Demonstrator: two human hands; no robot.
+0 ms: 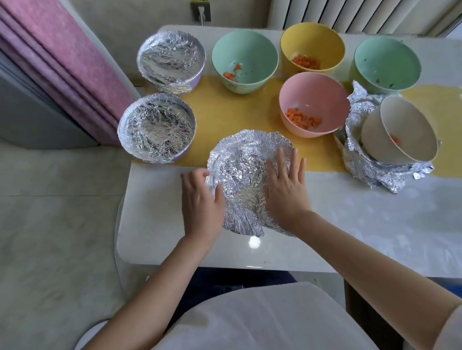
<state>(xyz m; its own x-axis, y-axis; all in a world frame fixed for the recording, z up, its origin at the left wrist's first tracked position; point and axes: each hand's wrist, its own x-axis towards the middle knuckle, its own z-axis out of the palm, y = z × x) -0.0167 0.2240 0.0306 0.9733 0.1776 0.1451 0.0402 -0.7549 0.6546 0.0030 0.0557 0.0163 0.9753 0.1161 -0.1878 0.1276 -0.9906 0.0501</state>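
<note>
A bowl draped in crinkled aluminium foil (247,175) sits near the table's front edge; the bowl itself is hidden under the sheet. My left hand (200,200) grips the foil's left edge, fingers curled round the side. My right hand (286,188) lies flat on top of the foil with straight fingers, pressing it down.
Two foil-covered bowls (157,128) (171,59) stand at the left. Open bowls with carrot bits: green (245,60), yellow (312,49), pink (312,104). Another green bowl (387,65) and a tilted white bowl (399,130) on loose foil (379,174) are at the right. Pink curtain (56,58) left.
</note>
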